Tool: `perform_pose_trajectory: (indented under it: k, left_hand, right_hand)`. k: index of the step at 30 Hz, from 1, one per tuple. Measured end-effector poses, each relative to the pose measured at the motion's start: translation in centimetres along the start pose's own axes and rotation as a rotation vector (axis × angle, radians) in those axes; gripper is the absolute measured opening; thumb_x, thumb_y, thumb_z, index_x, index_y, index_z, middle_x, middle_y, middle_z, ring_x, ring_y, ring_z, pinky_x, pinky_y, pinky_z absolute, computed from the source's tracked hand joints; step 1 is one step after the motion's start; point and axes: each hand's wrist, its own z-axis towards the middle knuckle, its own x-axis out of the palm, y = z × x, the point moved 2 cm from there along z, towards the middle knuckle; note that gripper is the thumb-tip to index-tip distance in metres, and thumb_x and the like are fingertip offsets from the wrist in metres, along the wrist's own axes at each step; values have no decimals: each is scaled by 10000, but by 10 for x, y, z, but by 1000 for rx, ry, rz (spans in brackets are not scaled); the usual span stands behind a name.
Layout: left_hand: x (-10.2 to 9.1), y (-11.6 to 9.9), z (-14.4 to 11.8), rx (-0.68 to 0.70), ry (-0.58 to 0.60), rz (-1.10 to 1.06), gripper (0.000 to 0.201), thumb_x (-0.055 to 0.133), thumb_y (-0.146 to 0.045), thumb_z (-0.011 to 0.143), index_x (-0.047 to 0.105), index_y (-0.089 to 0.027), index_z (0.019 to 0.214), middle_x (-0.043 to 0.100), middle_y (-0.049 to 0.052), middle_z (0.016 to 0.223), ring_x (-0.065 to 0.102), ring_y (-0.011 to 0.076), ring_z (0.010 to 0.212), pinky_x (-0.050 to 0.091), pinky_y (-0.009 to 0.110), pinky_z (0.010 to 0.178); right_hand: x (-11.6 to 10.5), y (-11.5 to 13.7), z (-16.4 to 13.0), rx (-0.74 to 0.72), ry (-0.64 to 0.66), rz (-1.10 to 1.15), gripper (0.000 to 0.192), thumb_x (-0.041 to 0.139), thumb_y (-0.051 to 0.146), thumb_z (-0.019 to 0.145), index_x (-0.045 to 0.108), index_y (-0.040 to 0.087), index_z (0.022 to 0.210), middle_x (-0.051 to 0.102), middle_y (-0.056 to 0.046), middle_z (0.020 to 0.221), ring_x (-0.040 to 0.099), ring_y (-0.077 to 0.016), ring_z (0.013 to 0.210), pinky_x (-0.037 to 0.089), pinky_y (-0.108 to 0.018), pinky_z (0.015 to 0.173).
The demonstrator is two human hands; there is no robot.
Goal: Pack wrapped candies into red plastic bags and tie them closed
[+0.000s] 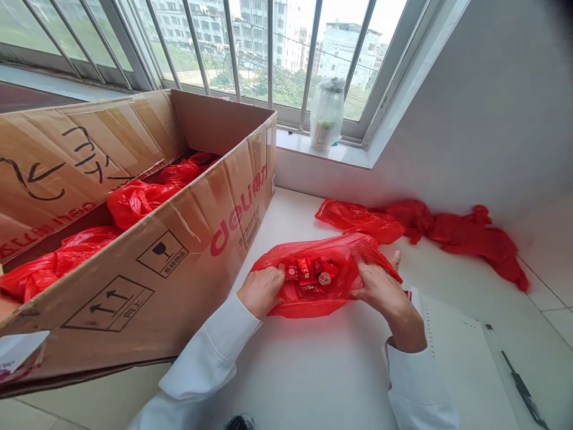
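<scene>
My left hand (pixel 262 291) and right hand (pixel 380 289) pinch the rim of the red bag (pixel 313 301) at nine and three o'clock, on the floor right of the box (pixel 179 263); it seems thin, slippery, light with candies (pixel 308 273).

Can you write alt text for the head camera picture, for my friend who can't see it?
Two hands, the left hand and right hand, hold open a thin red plastic bag with small red wrapped sweets inside, on a white floor. A big brown cardboard box full of red bags stands to the left, and more empty red plastic bags lie by the wall.
</scene>
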Motion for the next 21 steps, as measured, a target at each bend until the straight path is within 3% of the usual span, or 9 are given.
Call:
perform_pose_trajectory:
  k: [3,6,9,11,14,19,21]
  left_hand:
    - [-14,-15,11,28,7,83,120,554,-120,859,595,-95,969,653,101,940,645,217,848,520,360,735]
    - [-17,-30,27,100,-23,116,170,422,-118,939,588,-106,969,637,96,988,630,204,885,517,341,740]
    - [-7,-39,43,181,-37,125,208,498,-158,924,556,-123,1121,604,97,1125,573,234,1069,513,359,820]
    - [1,-40,51,212,-23,131,352,616,-211,866,530,-132,1198,571,107,1209,514,268,1172,496,407,893]
    - [9,-33,58,224,22,141,384,651,-229,843,544,-130,1197,561,115,1232,504,282,1189,479,459,932]
    - [2,-12,58,223,133,127,261,633,-253,871,589,-138,1101,615,70,1091,613,193,945,541,375,797]
    - [-3,-8,55,206,155,127,213,620,-257,883,600,-130,1053,622,62,1055,618,177,903,544,361,776]
  right_hand:
    - [-1,-2,2,65,10,-75,695,656,150,702,438,163,1362,513,-185,1369,412,-387,1302,-16,-732,1061]
    - [-9,6,2,40,29,-96,497,596,103,772,560,138,1266,585,-179,1265,516,-374,1173,172,-695,1061]
    - [-20,25,0,-36,22,-65,414,419,66,883,596,201,1232,605,-112,1245,543,-290,1133,401,-500,999]
    - [-21,39,0,-96,26,-15,439,355,61,915,591,246,1236,611,-69,1237,528,-234,1156,482,-354,893]
    - [-10,47,3,-126,59,27,411,381,91,920,590,246,1238,597,-68,1260,496,-227,1201,510,-293,769]
    - [6,28,9,-84,108,11,488,552,57,773,601,177,1244,447,-145,1442,428,-383,1245,368,-546,989]
    - [4,20,8,-96,134,30,438,523,68,780,643,219,1173,440,-121,1445,462,-370,1209,374,-541,968]
